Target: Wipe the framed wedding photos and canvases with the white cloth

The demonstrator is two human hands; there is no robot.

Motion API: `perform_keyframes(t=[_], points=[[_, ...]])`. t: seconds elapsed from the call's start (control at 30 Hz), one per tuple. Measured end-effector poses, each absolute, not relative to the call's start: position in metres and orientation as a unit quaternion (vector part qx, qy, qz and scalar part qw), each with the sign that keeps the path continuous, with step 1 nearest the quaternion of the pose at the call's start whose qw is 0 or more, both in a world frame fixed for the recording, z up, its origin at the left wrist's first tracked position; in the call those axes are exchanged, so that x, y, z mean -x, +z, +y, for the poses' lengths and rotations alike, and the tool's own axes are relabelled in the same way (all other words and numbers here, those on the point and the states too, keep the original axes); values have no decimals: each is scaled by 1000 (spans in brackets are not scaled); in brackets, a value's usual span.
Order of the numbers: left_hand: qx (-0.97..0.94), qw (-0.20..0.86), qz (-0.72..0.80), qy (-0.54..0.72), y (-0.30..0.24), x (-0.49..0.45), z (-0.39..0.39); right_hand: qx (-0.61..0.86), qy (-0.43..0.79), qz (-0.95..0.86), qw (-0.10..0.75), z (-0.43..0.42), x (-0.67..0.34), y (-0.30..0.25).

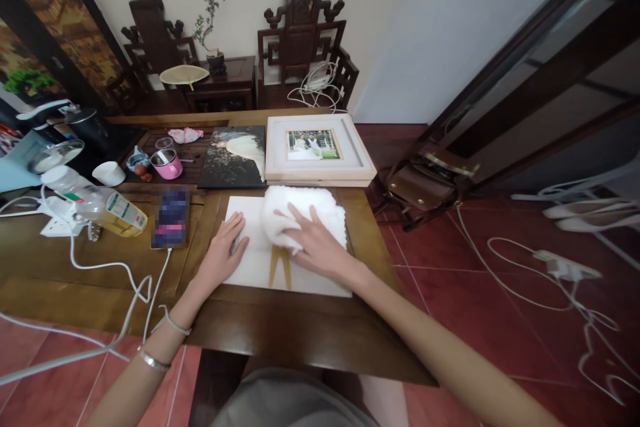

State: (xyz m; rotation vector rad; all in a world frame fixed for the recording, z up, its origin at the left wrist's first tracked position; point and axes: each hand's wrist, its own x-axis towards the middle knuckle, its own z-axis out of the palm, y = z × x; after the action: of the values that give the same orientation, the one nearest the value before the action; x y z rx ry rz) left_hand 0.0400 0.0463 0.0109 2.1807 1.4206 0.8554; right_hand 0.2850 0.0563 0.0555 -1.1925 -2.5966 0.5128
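A white board [250,213] lies flat on the wooden table in front of me, with a yellow-brown upside-down V shape [280,267] on its near part. My left hand [225,247] rests on the board's left edge, fingers stretched out and holding nothing. My right hand [317,243] presses a bunched white cloth [300,203] onto the board, its fingers spread over the cloth and partly sunk into it. The cloth covers the board's far right part, so what lies beneath is hidden.
Behind the board are a framed photo [313,145] and a dark picture panel [233,157]. Leftward stand a phone [171,217] on a cable, an oil-coloured bottle [107,203], a pink cup [167,165] and a white power strip [60,217]. A brown bag [423,187] sits beyond the table's right edge.
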Motion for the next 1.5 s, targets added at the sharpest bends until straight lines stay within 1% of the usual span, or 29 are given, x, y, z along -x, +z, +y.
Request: perform_keyframes(t=[0.07,0.17,0.3,0.4,0.57,0.67,0.77,0.93,1.0,1.1,1.23,1.3,1.4,1.5], points=[[-779,200,508,308,11,-40,46,446,146,-875,116,68,-272,55],[-778,197,512,307,12,-41,46,464,118,-872,100,51,-250,52],[-785,194,508,295,12,-40,46,388,145,-906,89,-6,-244,50],[-787,195,507,292,10,-40,47,337,181,-920,87,-25,-259,52],[-784,191,506,305,4,-42,53,370,179,-905,112,14,-282,52],[-785,190,505,303,0,-43,59,394,166,-897,110,32,-278,51],[-783,186,509,306,0,-43,61,394,156,-900,103,18,-267,52],[-782,195,507,306,2,-43,58,325,195,-922,80,-22,-264,56],[-783,198,505,304,3,-43,57,328,200,-919,85,-18,-272,57],[-778,204,504,313,6,-44,56,380,176,-903,99,12,-281,57],[-745,252,515,342,12,-45,56,452,121,-879,96,58,-261,57],[-695,298,528,387,14,-42,56,465,102,-876,80,66,-240,56],[-595,366,533,477,12,-36,58,399,104,-909,62,55,-212,55],[-554,392,523,516,7,-32,61,294,126,-945,64,26,-206,56]])
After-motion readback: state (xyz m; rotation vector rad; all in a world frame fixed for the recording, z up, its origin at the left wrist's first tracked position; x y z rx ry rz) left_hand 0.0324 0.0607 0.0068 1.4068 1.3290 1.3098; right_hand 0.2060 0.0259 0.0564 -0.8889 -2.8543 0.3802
